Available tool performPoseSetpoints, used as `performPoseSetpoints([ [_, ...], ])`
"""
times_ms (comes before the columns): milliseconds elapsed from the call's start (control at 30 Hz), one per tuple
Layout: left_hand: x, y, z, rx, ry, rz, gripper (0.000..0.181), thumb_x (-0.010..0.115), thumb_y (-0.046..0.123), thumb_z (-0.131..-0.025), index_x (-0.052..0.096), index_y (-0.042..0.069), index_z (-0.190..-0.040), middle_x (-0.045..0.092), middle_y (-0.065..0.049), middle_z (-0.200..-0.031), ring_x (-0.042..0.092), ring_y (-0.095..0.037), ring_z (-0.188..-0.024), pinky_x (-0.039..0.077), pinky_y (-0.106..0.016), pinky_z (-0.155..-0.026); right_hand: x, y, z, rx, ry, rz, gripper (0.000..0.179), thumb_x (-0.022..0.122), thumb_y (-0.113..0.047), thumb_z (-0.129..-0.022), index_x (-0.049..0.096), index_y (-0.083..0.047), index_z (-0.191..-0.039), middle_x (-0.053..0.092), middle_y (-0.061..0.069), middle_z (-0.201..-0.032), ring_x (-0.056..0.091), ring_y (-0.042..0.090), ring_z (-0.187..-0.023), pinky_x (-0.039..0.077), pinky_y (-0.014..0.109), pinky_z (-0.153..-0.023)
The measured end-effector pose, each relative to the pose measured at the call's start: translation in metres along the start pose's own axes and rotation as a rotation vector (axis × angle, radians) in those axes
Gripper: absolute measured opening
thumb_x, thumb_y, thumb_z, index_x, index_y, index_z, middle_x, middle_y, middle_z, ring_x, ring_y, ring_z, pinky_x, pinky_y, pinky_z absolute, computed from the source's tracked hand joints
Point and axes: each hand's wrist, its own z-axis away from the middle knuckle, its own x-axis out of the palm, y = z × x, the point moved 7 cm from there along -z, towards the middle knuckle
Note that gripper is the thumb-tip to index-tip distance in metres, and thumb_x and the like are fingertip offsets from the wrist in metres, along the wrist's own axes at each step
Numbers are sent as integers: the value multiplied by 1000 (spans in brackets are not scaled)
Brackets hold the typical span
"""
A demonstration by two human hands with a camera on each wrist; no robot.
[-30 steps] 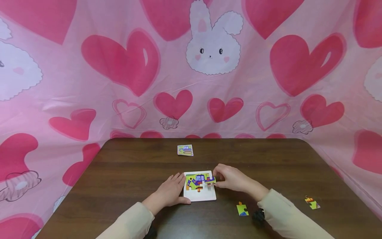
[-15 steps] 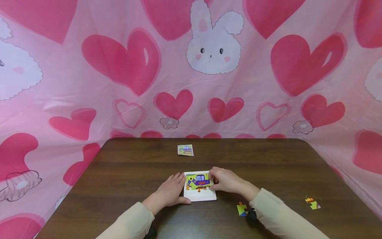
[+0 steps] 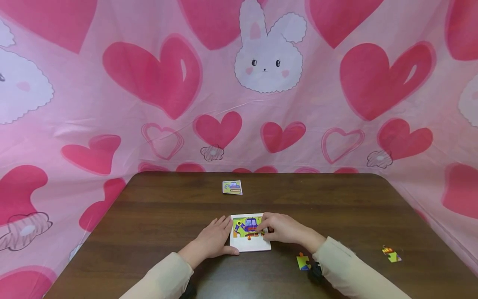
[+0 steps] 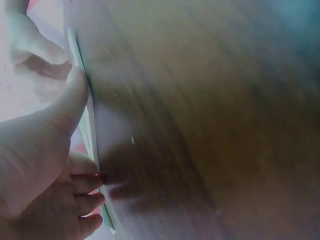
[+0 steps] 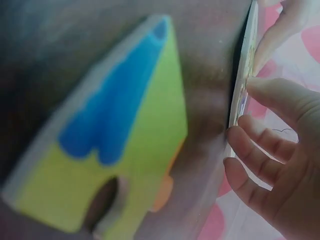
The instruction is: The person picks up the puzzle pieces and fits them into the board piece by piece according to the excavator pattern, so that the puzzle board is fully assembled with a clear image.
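Note:
A white puzzle tray [image 3: 249,246] lies on the table in the head view. Its upper part is filled with joined jigsaw pieces [image 3: 242,227] that show a blue and red digger, and the lower strip is bare white. My left hand [image 3: 213,238] holds the tray's left side steady, fingers extended at its upper corner and thumb at the lower one. From the right, my right hand [image 3: 285,228] reaches over the tray, its index finger and thumb pressing on the jigsaw's right end, which they partly hide. In the right wrist view its thumb [image 5: 272,95] touches the tray.
A loose green and blue jigsaw piece [image 3: 303,262] lies near my right sleeve. Farther right is another loose piece [image 3: 391,254], green with orange. A small picture card [image 3: 232,187] of the digger sits behind the tray. A pink heart-patterned cloth [image 3: 313,99] hangs beyond the table.
My right hand has moved left from the tray's right edge, bringing a jigsaw piece down into the picture, and its fingertips now lie over it. The left hand has stayed put.

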Motion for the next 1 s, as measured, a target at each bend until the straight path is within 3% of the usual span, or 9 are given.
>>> performPoseSetpoints([
  [233,1,1,0,-10,-10,0,90,58,62,-77,39,-4,-137,34,-17,-143,31,-32,-130,25,-44,-105,1,-2,-2,-22,-15,41,21,73,-17,-80,73,-16,-101,53,-7,-89,49,11,-69,39,20,-56],
  [633,0,2,1,-3,0,-10,90,58,61,-77,40,-4,-136,35,-18,-142,32,-32,-130,26,-44,-105,0,-3,-3,-2,-32,3,23,72,-18,-80,72,-15,-103,54,-6,-91,50,12,-70,40,21,-57],
  [1000,3,0,0,-3,-1,-12,90,57,63,-78,39,-3,-137,34,-17,-143,31,-31,-131,25,-43,-105,-13,2,27,-19,35,-66,27,73,-17,-80,68,-10,-105,57,-3,-92,50,9,-70,44,22,-60],
])
